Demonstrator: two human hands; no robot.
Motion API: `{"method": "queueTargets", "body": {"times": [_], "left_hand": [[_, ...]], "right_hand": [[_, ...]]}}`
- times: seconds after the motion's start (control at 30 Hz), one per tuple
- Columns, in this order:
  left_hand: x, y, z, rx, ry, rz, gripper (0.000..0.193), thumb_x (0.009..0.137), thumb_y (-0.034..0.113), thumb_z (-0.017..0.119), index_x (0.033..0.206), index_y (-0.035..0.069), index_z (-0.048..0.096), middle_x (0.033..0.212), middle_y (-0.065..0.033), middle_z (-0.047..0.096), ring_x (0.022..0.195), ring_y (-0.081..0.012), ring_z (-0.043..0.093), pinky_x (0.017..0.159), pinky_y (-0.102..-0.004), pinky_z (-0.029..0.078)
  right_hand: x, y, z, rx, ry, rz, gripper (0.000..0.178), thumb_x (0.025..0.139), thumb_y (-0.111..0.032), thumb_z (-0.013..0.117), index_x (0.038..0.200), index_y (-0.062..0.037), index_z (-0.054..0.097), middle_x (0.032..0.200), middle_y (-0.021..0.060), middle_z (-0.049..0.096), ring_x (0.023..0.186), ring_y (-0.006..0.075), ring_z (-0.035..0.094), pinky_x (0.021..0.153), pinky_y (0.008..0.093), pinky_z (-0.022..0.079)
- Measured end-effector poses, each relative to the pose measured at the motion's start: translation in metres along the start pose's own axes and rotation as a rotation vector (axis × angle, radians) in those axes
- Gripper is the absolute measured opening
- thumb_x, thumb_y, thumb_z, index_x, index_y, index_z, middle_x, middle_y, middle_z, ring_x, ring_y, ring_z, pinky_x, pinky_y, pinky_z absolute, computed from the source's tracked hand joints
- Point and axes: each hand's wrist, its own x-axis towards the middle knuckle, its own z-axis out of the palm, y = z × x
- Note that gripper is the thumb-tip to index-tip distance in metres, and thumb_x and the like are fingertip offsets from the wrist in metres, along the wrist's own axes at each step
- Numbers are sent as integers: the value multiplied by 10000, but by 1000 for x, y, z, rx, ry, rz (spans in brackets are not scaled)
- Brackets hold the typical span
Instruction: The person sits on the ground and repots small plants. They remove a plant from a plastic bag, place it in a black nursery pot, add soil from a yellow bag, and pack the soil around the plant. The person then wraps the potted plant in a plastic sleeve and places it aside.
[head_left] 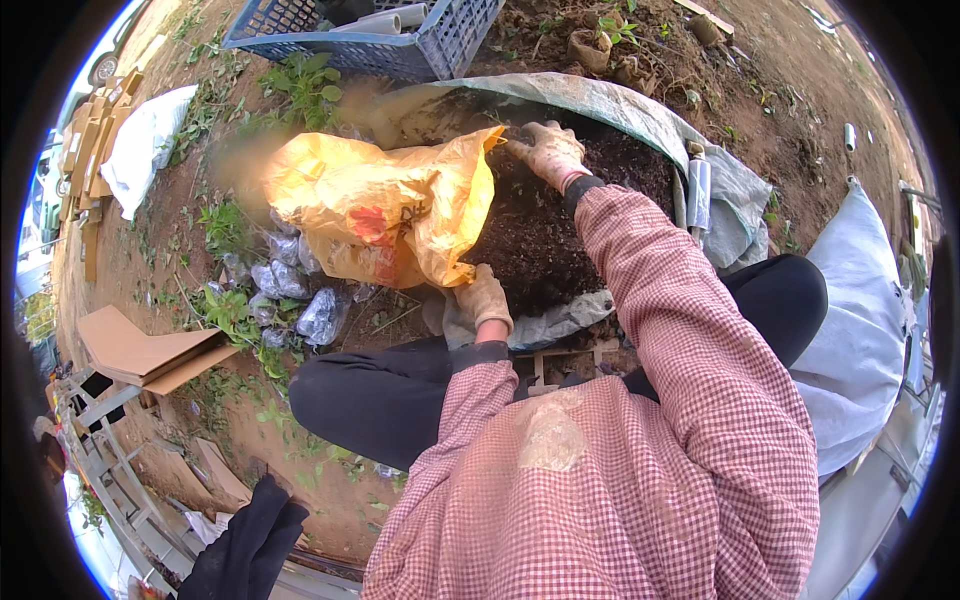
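A yellow-orange plastic bag (370,205) with red marks lies in front of me, its mouth facing right over dark loose soil (540,240). My left hand (485,300), in a beige work glove, is closed on the bag's near rim. At the far corner of the mouth is my right hand (550,155), also gloved, its thumb side at the tip of the stretched plastic. That corner looks pinched, though the contact is small. The soil rests on a spread grey-white woven sheet (640,110). What the bag contains is hidden.
Several clear-plastic bundles (322,316) lie left of my knee. A blue crate (440,45) holding pale tubes stands beyond the bag. Plastic rolls (699,190) rest at the sheet's right edge. A full white sack (855,320) stands right; folded cardboard (140,345) lies left.
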Motion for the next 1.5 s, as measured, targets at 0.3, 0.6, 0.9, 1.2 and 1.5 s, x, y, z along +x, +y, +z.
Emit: {"method": "queueTargets", "body": {"times": [0.3,0.6,0.9,1.2,1.5], "left_hand": [[10,-21,4,-57,8,57,456,810,152,675,1206,-45,567,1121,-171,681,1003,-292,656,859,-356,503],[21,-31,1,2,4,133,459,804,144,664,1204,-55,559,1123,-196,674,984,-316,660,831,-372,514],[24,-35,8,-48,12,-111,430,828,215,631,1155,-64,613,1124,-212,685,1017,-327,661,884,-395,497],[56,-60,20,-189,-454,345,500,940,261,557,1372,28,466,1305,-119,575,1167,-276,562,991,-378,458],[48,24,-13,-719,-409,-78,537,999,385,475,1431,70,415,1414,-132,501,1271,-298,505,1043,-407,443]], "right_hand": [[-78,-76,116,425,-175,45,564,893,-447,652,1373,-172,543,1462,171,409,1333,354,420,1035,463,445],[-93,-63,76,1149,-71,-205,498,879,-284,714,1310,-77,574,1223,166,640,1153,300,586,985,416,478],[-173,22,49,376,1,799,918,875,-613,605,1570,-174,196,1620,233,97,1487,451,98,1144,642,226],[-147,-91,25,583,-167,790,821,903,-500,603,1557,-169,232,1607,187,169,1458,419,215,1152,591,275],[-75,-133,115,1517,-279,289,713,875,-452,696,1461,-155,416,1424,170,444,1343,351,400,1060,481,424]]}}
